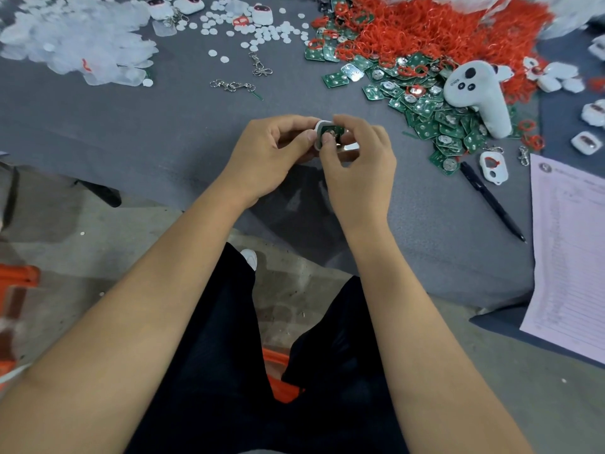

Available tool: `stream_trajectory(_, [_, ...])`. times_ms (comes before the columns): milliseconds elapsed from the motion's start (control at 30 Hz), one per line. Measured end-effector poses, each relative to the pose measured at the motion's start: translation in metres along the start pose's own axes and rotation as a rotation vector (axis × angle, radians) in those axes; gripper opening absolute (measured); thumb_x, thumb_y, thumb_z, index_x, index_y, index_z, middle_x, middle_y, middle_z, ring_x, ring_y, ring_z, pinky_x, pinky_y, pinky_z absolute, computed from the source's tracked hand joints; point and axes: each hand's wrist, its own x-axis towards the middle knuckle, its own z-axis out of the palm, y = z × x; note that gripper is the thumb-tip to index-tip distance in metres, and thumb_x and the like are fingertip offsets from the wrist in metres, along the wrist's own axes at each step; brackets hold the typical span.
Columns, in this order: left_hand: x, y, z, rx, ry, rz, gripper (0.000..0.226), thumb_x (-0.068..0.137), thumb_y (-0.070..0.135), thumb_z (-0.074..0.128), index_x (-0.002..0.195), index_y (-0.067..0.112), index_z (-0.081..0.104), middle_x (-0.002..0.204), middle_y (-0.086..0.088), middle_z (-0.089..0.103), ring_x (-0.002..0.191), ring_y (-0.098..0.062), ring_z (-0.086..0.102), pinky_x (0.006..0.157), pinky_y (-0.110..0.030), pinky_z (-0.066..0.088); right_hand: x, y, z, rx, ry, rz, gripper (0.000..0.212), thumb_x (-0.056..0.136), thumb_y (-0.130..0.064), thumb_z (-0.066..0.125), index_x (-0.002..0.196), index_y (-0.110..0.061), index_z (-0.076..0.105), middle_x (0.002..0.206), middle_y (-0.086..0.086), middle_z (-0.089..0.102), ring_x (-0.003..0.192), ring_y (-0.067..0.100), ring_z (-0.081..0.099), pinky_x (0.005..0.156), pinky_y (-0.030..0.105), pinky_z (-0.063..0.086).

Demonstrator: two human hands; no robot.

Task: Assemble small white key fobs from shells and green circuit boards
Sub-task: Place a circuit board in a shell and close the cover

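While you look down from the head camera, your left hand [271, 152] curls its fingers round a white shell [319, 134], gripping it from the left with the thumb lying along its near edge. Your right hand [358, 158] meets it from the other side: the right thumb presses onto a green circuit board [329, 132] seated inside the shell, and the right fingers curl over the shell's far edge. Both hands hold the piece just above the grey table [131, 132], close to its near edge. To your right, a heap of loose green boards [425, 116] spreads beside a mound of red rings [442, 27]. A white controller [474, 90] lies on the boards. Clear plastic pieces [72, 40] pile at the far left, and a black pen [491, 201] lies near a printed sheet [569, 253].
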Motion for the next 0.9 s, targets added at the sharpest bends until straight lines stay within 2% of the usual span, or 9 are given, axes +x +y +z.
stream_trajectory(167, [0.0, 0.001, 0.0, 0.01, -0.002, -0.001, 0.026, 0.105, 0.005, 0.058, 0.128, 0.006, 0.07, 0.112, -0.002, 0.077, 0.105, -0.011, 0.074, 0.088, -0.02, 0.057, -0.002, -0.002, 0.002, -0.047, 0.027, 0.002, 0.025, 0.097, -0.024, 0.068, 0.119, -0.015, 0.072, 0.108, 0.005, 0.063, 0.08, 0.014, 0.065, 0.075, 0.04, 0.057])
stream_trajectory(367, [-0.001, 0.003, 0.0, -0.013, 0.004, -0.018, 0.028, 0.105, 0.004, 0.056, 0.13, 0.003, 0.068, 0.115, -0.009, 0.075, 0.106, -0.014, 0.074, 0.091, -0.023, 0.058, 0.0, -0.001, -0.001, 0.006, 0.027, 0.013, 0.028, 0.093, -0.025, 0.076, 0.118, -0.014, 0.074, 0.104, 0.005, 0.064, 0.084, 0.014, 0.067, 0.076, 0.031, 0.057])
stream_trajectory(533, [-0.003, 0.005, 0.001, 0.022, -0.007, 0.01, 0.027, 0.105, 0.004, 0.055, 0.129, 0.004, 0.069, 0.115, -0.009, 0.075, 0.108, -0.017, 0.073, 0.089, -0.021, 0.058, -0.002, -0.003, 0.001, -0.022, 0.044, 0.003, 0.026, 0.092, -0.025, 0.073, 0.116, -0.015, 0.072, 0.103, 0.003, 0.065, 0.082, 0.014, 0.066, 0.074, 0.034, 0.057])
stream_trajectory(633, [-0.002, 0.005, 0.001, 0.035, 0.001, 0.007, 0.025, 0.106, 0.004, 0.055, 0.126, 0.003, 0.07, 0.113, -0.009, 0.076, 0.105, -0.015, 0.074, 0.087, -0.02, 0.058, -0.003, -0.004, 0.001, -0.011, 0.093, 0.012, 0.025, 0.091, -0.026, 0.073, 0.113, -0.014, 0.071, 0.1, 0.001, 0.066, 0.081, 0.009, 0.062, 0.074, 0.027, 0.053])
stream_trajectory(733, [0.0, 0.001, 0.001, 0.031, 0.007, -0.01, 0.025, 0.106, 0.005, 0.054, 0.125, 0.003, 0.07, 0.112, -0.01, 0.076, 0.103, -0.016, 0.074, 0.088, -0.025, 0.06, -0.003, -0.003, 0.0, 0.019, 0.094, 0.0, 0.019, 0.093, -0.021, 0.07, 0.109, -0.011, 0.072, 0.1, 0.003, 0.067, 0.082, 0.011, 0.063, 0.074, 0.027, 0.054])
stream_trajectory(833, [0.003, -0.004, 0.0, -0.011, 0.018, -0.036, 0.024, 0.106, 0.007, 0.055, 0.124, 0.003, 0.07, 0.111, -0.011, 0.076, 0.101, -0.018, 0.076, 0.09, -0.033, 0.062, -0.004, -0.002, 0.001, 0.007, 0.091, -0.047, 0.018, 0.096, -0.014, 0.064, 0.111, -0.008, 0.073, 0.102, 0.006, 0.067, 0.078, 0.006, 0.06, 0.068, 0.013, 0.048])
stream_trajectory(900, [0.004, -0.007, 0.0, -0.03, 0.017, -0.05, 0.023, 0.105, 0.007, 0.057, 0.123, 0.004, 0.071, 0.11, -0.01, 0.077, 0.1, -0.019, 0.076, 0.091, -0.034, 0.062, -0.004, -0.001, 0.001, -0.022, 0.107, -0.049, 0.018, 0.098, -0.011, 0.061, 0.111, -0.007, 0.073, 0.102, 0.007, 0.067, 0.077, 0.006, 0.058, 0.068, 0.011, 0.045])
